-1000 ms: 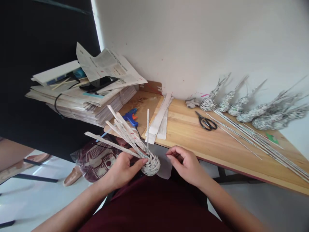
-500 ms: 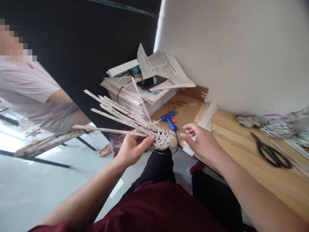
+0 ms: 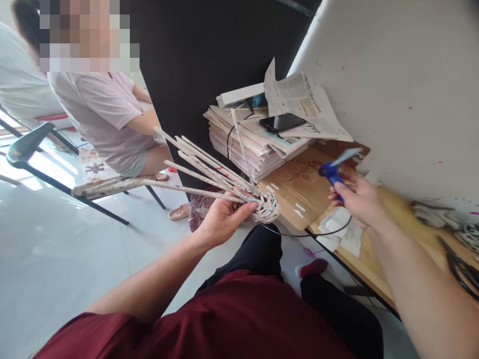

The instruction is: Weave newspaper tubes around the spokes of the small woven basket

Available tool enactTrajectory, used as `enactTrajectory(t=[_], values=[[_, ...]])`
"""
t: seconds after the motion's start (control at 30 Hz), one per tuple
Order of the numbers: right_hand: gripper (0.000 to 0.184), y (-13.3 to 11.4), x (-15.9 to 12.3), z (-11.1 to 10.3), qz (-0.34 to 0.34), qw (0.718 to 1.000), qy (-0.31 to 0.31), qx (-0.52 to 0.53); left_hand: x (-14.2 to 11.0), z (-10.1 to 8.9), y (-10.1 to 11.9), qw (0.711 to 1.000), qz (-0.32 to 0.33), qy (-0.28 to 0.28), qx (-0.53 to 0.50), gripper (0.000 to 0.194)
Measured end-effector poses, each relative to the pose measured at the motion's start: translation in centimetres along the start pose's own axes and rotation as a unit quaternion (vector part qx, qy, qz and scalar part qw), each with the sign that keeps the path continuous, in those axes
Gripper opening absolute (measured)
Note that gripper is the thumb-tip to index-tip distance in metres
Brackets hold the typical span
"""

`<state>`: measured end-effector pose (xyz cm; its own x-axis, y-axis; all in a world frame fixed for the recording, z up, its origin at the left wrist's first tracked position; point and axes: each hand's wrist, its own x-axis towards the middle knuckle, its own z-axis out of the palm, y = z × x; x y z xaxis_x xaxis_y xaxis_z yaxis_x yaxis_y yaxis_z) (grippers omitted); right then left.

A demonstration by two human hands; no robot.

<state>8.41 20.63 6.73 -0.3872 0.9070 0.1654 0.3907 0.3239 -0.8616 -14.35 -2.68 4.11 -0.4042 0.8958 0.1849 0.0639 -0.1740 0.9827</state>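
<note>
Left hand [image 3: 228,219] pinches woven newspaper-tube basket [image 3: 266,210] between thumb and fingers, held up near table [image 3: 398,202] edge, loose tubes fanning leftward. Right hand [image 3: 358,195] closed around blue glue gun [image 3: 332,174], raised over the tabletop; black cord [image 3: 333,233] droops below. Beyond: newspaper stack [image 3: 243,149], smartphone [image 3: 282,122] lying on top, loose newspaper sheet [image 3: 299,105], print too small to read. Black scissors [image 3: 458,264] far right.

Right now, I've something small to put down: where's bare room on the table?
White-spotted brown cardboard is bare between the newspaper stack and the blue glue gun in the right hand. Pale wooden tabletop lies bare between crumpled grey bundle, black scissors and the right forearm. Crowded: the stack's top, bearing a black phone and loose newspaper.
</note>
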Motion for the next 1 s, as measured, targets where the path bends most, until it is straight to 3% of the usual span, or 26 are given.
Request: enactTrajectory(t=[0.1,0.13,0.23,0.33,0.47,0.57,0.7,1.0], values=[[0.029,-0.8,-4.3,-3.0,0.069,0.993,-0.057,0.073,-0.9,0.7,-0.1,0.995,-0.071,-0.054,-0.054,0.043],[0.029,-0.9,-6.3,-3.6,0.110,0.980,-0.060,0.153,-1.2,1.1,-0.1,0.991,-0.086,-0.072,-0.068,0.045],[0.030,-0.9,-12.8,-4.1,0.166,0.945,-0.103,0.261,-2.3,2.6,-0.4,0.982,-0.103,-0.131,-0.085,0.047],[0.031,-0.5,-18.5,-3.6,0.153,0.948,-0.114,0.256,-3.4,4.5,-0.7,0.974,-0.111,-0.187,-0.061,0.040],[0.032,-0.5,-23.7,-3.8,0.109,0.980,-0.092,0.139,-4.6,6.5,-1.4,0.963,-0.116,-0.244,0.021,0.033],[0.029,-1.1,-26.1,-4.7,0.094,0.992,-0.080,0.028,-5.2,7.5,-1.8,0.951,-0.092,-0.284,0.080,0.032],[0.025,-1.3,-27.6,-5.8,0.056,0.993,-0.078,-0.072,-5.6,8.1,-1.6,0.937,-0.106,-0.325,0.075,0.030],[0.027,-0.2,-28.2,-6.2,0.068,0.990,-0.098,-0.077,-5.7,7.9,-0.5,0.918,-0.096,-0.372,0.102,0.027]])
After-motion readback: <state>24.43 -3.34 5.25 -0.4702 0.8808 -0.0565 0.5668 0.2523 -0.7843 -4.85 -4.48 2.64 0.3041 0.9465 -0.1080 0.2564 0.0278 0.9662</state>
